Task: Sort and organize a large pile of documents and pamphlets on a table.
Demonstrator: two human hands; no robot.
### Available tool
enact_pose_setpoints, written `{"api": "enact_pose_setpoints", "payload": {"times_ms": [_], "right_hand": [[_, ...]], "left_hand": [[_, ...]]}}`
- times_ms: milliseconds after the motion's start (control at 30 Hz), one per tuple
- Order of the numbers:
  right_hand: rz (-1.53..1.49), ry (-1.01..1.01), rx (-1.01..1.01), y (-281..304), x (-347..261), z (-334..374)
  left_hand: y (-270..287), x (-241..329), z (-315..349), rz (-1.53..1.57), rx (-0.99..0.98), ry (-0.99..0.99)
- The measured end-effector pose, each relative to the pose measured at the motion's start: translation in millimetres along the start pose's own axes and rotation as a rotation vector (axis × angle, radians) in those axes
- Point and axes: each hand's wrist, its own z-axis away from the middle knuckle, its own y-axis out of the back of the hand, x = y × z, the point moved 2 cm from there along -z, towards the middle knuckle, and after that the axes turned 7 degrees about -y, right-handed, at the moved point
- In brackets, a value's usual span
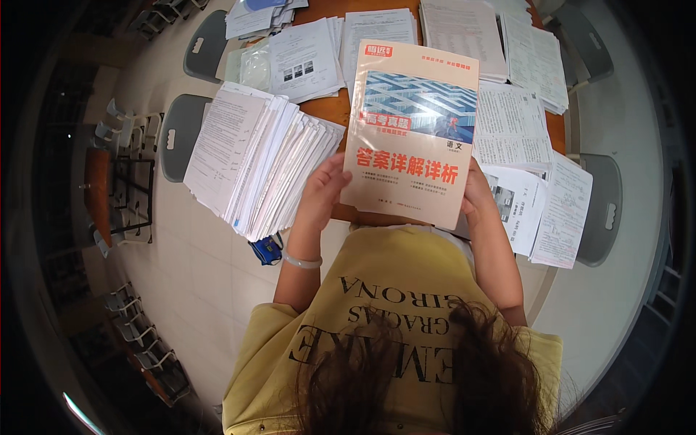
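Observation:
A paperback book [417,185] with a pale peach cover is held up in front of me, tilted slightly. Its cover carries a blue maze-like picture and large red print. My left hand [328,185] grips the book's left edge near the bottom, the thumb at the cover. On the opposite edge my right hand [475,192] holds it, with most of its fingers hidden behind. To the left of my left hand leans a thick fanned stack of papers [264,159]. Printed sheets [518,203] lie beside my right hand.
On the brown wooden table [330,9] are more paper piles [308,58] and a stapled stack [464,36] at the far side. Grey chairs [185,138] flank the table on both sides. A blue pouch [267,250] sits below the fanned stack. Other tables and chairs stand at far left.

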Motion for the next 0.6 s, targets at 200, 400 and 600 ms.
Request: {"api": "enact_pose_setpoints", "payload": {"times_ms": [200,400,600], "right_hand": [[0.013,0.074,-0.065,-68.3,3.3,-11.3],[0.159,0.114,-0.275,-160.7,23.3,-30.4],[0.469,0.108,-0.495,-256.2,34.0,-40.3]], "left_hand": [[28.8,32.7,22.5,-0.067,0.059,-0.003],[96.6,91.0,56.9,0.033,0.204,-0.247],[206.4,136.9,85.9,0.196,0.69,-0.477]]}}
